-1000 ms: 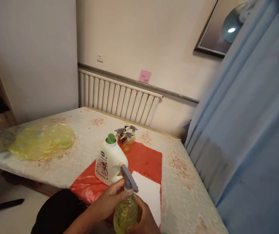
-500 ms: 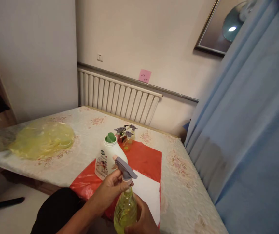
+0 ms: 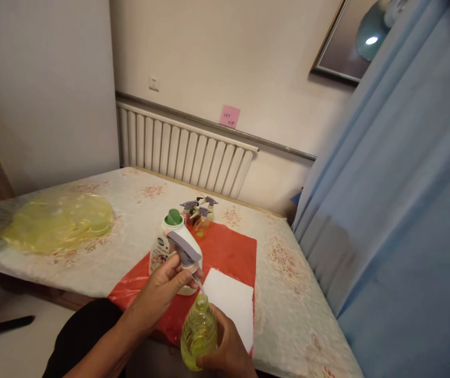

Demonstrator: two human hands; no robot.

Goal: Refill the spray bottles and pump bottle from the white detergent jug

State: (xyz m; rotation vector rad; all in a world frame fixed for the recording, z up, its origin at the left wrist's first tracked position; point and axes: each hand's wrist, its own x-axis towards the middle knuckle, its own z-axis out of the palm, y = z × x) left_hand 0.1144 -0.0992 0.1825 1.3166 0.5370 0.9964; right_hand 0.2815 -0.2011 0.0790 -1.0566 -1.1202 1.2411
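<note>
My left hand (image 3: 169,278) grips a grey trigger spray head (image 3: 185,249) by its pale collar. The spray head is tilted and sits above the bottle neck, with its clear dip tube (image 3: 199,284) reaching down to the bottle's mouth. Around the side of the yellow-green ribbed bottle (image 3: 199,333) my right hand (image 3: 227,344) is closed. Just behind my left hand stands a white jug (image 3: 174,227) with a green spout in its open mouth; the spray head partly covers it. Both rest near a red sheet (image 3: 228,247).
Several spray bottles (image 3: 201,226) stand behind the jug. A white pad (image 3: 232,302) lies on the red sheet. To the left, a yellow plastic bag (image 3: 51,223) with a round yellow-green lid (image 3: 99,228) lies on the flowered cover (image 3: 283,262). A blue curtain (image 3: 398,210) hangs at right.
The spray head has come up off the bottle's neck and shifted left in my left hand, exposing the mouth and the dip tube. The view has shifted slightly.
</note>
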